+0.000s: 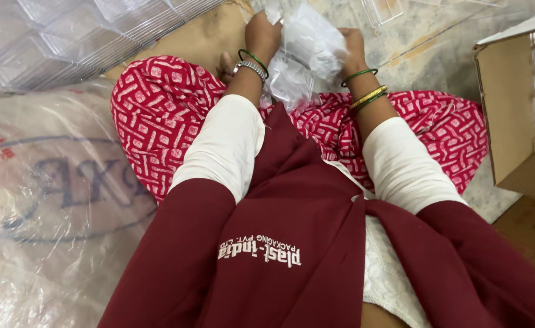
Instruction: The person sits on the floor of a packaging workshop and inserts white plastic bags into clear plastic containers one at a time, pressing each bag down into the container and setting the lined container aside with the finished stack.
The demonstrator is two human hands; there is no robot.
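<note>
Left hand [262,33] and right hand [352,50] both closed on crumpled clear plastic bag [307,51], upper centre of frame, above red patterned lap; brown cardboard box [513,109] at right edge

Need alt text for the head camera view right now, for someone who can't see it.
Both hands, the left hand and right hand, grip a crumpled clear plastic bag above the lap of a seated person in red patterned trousers. Stacked clear plastic trays lie at upper left, a large plastic-wrapped sack at left, and an open cardboard box at right.
</note>
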